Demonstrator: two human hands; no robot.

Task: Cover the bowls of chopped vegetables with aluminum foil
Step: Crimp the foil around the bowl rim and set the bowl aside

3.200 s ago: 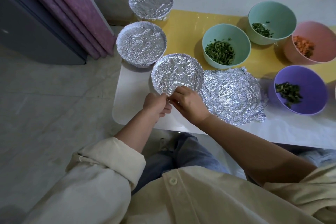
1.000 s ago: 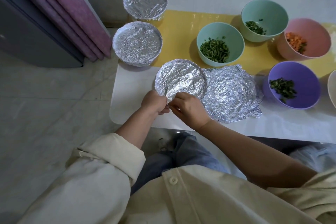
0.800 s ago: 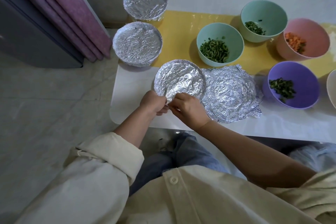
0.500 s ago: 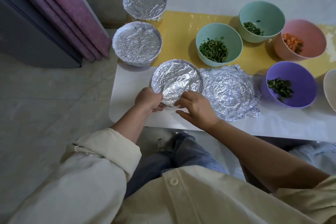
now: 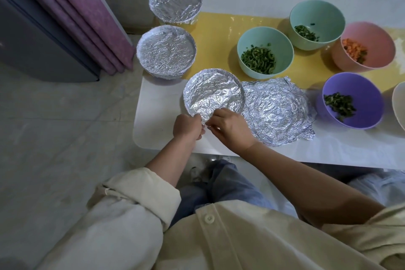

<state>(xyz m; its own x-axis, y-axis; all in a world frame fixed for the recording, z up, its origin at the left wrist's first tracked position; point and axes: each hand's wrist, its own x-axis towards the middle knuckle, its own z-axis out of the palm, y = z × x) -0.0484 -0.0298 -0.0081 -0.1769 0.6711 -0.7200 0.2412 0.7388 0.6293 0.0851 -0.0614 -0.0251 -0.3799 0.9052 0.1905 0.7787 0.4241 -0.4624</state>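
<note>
Surroundings: the white desk (image 5: 157, 129) carries a yellow mat (image 5: 221, 35) across its far half. A purple curtain (image 5: 87, 17) and a dark cabinet (image 5: 39, 46) stand on the floor off the left edge. A loose foil sheet (image 5: 278, 114), crumpled and already dished, lies near the front edge. It touches the right side of the bowl being worked on and fills the gap between that bowl and the purple bowl (image 5: 359, 94). Nothing lies between the person and the work.

Work item: the foil cover (image 5: 212, 94) sits over a bowl close to the front-left corner, with the bowl beneath hidden. The left hand (image 5: 188, 127) has its fingers curled in and pinches the cover's near edge. The right hand (image 5: 230, 129) pinches the same edge just beside it, fingertips closed on a fold of foil.

Count:
- **Covered bowls:** three. The two others, the far covered bowl (image 5: 175, 2) and the middle covered bowl (image 5: 166, 50), stand along the left edge.
- **Open bowls with chopped vegetables:** four. These are the teal bowl (image 5: 265, 39), the mint bowl (image 5: 317, 13) and the pink bowl (image 5: 372, 37) on the mat, plus the purple one.
- **Loose foil sheets:** one.
- **White rim (image 5: 399, 103):** one, cut off at the right edge, contents not visible.
</note>
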